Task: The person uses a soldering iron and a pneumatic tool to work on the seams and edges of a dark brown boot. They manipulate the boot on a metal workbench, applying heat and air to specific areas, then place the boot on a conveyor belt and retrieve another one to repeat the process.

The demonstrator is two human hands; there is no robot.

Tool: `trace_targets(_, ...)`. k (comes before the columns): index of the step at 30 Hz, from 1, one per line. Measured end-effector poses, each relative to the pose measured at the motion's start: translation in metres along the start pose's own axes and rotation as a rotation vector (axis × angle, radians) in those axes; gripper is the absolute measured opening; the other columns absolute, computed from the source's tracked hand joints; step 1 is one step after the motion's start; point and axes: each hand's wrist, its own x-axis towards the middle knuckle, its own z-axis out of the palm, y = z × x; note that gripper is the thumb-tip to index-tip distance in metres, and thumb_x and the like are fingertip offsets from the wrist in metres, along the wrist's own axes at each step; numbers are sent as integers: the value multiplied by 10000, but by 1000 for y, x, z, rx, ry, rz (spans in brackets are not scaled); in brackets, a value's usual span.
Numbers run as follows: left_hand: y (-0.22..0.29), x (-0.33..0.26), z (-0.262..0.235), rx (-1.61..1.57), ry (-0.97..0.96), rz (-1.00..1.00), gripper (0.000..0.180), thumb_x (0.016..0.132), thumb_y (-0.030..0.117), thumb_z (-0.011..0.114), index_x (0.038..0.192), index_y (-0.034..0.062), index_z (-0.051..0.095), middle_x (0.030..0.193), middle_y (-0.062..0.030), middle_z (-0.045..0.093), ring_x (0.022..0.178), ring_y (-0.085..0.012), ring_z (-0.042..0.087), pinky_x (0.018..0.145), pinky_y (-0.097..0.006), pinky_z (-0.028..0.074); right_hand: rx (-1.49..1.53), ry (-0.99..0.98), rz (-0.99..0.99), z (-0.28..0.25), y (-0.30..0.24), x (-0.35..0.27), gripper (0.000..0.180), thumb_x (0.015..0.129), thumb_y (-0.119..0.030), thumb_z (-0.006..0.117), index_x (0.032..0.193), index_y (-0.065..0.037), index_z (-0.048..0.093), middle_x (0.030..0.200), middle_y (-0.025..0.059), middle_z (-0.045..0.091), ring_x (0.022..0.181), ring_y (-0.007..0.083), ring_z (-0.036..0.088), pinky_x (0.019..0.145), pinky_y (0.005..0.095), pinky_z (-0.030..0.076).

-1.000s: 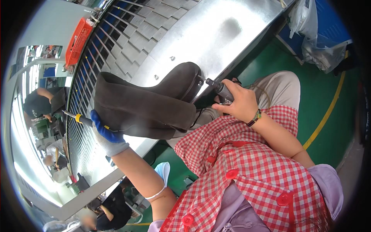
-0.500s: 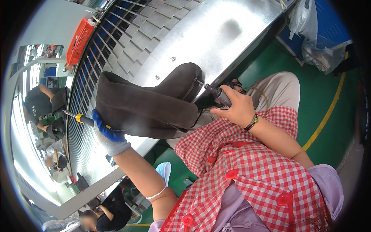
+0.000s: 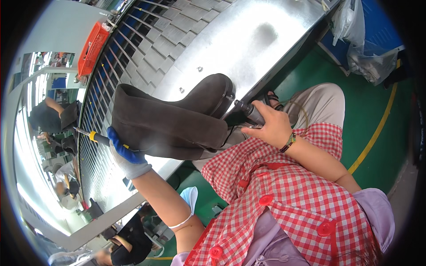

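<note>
Dark brown tall boots [image 3: 168, 122] lie tilted at the near edge of the metal bench, the toe end up and to the right; the overlapping shafts make it hard to tell one from two. My left hand [image 3: 126, 150], in a blue and grey glove, is closed at the shaft's left end. It also holds a pen-shaped tool [image 3: 100, 138] with a yellow band, its metal tip pointing left. In my bare right hand [image 3: 273, 126] is a grey handheld rotary tool [image 3: 250, 112]. Its thin bit is at the sole edge near the toe; whether it touches is unclear.
Behind the boots runs a conveyor of metal slats [image 3: 164, 37] beside a shiny metal bench top [image 3: 230, 44]. An orange basket [image 3: 92, 48] stands at the far left. Plastic bags [image 3: 368, 53] hang by a blue cabinet at right. Other people work at left.
My right hand and the rotary tool have shifted slightly down along the sole edge. The boots and my left hand have barely moved. At left, other people have shifted a little.
</note>
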Motion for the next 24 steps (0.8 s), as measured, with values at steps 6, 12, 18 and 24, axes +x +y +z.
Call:
trace_targets(6,2,-5,2,-6,21,-7,450,1013,291,471,1319,-35,522,1284,-180,612,1171,-305,608,1021,-436,498,-4,-54,-86,3,-16,-8,766,713,-638,743,1217,-84,580,862,136,678,735,334,686,646,417,554)
trace_targets(12,4,-6,-1,-23,9,-19,430,1012,284,482,1292,-39,537,1256,-174,626,1146,-298,619,1007,-420,507,8,0,26,-4,-3,1,758,719,-631,745,1211,-81,572,875,143,679,741,329,688,632,415,550)
trace_targets(18,2,-7,-4,2,14,13,429,1016,284,467,1294,-36,535,1256,-175,625,1146,-291,620,998,-409,514,-26,-48,-56,5,-11,-12,770,714,-640,741,1217,-81,574,872,139,673,755,322,689,646,405,552)
trace_targets(24,4,-7,-6,-24,19,-14,421,1018,282,459,1290,-29,539,1258,-170,625,1137,-284,626,986,-404,523,70,-67,-162,10,-16,-14,765,701,-612,769,1211,-75,578,902,151,679,786,304,696,668,403,557)
